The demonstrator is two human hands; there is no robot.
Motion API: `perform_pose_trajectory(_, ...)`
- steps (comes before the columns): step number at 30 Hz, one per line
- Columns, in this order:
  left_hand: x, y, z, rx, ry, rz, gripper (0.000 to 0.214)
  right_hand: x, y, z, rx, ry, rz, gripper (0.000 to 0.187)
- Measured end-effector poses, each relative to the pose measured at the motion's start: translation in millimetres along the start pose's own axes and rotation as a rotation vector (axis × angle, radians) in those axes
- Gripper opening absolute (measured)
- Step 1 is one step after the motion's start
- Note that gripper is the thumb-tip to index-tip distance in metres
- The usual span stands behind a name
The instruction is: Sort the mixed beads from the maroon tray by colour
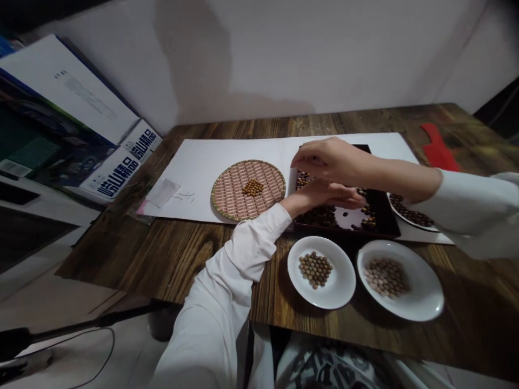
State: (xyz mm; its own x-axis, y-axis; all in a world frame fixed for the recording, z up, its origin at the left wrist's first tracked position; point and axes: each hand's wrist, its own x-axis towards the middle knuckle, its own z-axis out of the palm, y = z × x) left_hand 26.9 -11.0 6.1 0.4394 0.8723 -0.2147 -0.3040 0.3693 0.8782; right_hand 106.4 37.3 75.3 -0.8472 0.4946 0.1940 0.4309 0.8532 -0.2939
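Note:
My left hand (330,193) reaches over a dark shallow box (389,216), its fingers stretched out to the right; whether anything lies in the palm cannot be seen. Just above it my right hand (330,159) hangs with its fingers bent and drawn together, pointing left and down. Whatever those fingertips hold, if anything, is hidden. Many dark brown beads (320,217) and some yellowish ones are in the box, partly covered by my hands. To the left lies a round woven tray (227,189) with a small heap of yellow-brown beads (253,187) in its middle.
Two white bowls with beads, a left one (298,286) and a right one (425,300), stand near the front edge. A white plate of dark beads (411,212) is partly behind my right sleeve. A red brush-like tool (440,151) lies back right; a clear plastic bag (162,193) lies left.

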Motion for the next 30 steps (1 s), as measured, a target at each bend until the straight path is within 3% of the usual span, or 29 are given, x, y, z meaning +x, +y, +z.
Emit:
perform_pose_trajectory(6,3.5,-1.7,-11.0,0.07,-0.123,-0.009,0.009,-62.1,18.3,-10.6,-0.104,0.036,0.074,0.033)
perform_pose_trajectory(12,2.5,-0.3,-10.3,0.09,-0.086,-0.011,0.013,-107.9,25.8,3.0,-0.235,0.112,0.07,0.043)
perform_pose_trajectory(19,5.6,-3.0,-19.9,0.112,-0.154,-0.03,0.04,-121.7,24.6,16.9,-0.29,0.329,0.047,0.02)
perform_pose_trajectory(30,-5.5,4.7,-16.4,0.282,-0.295,-0.102,0.053,-146.6,22.1,33.5,-0.179,0.368,0.031,0.015)
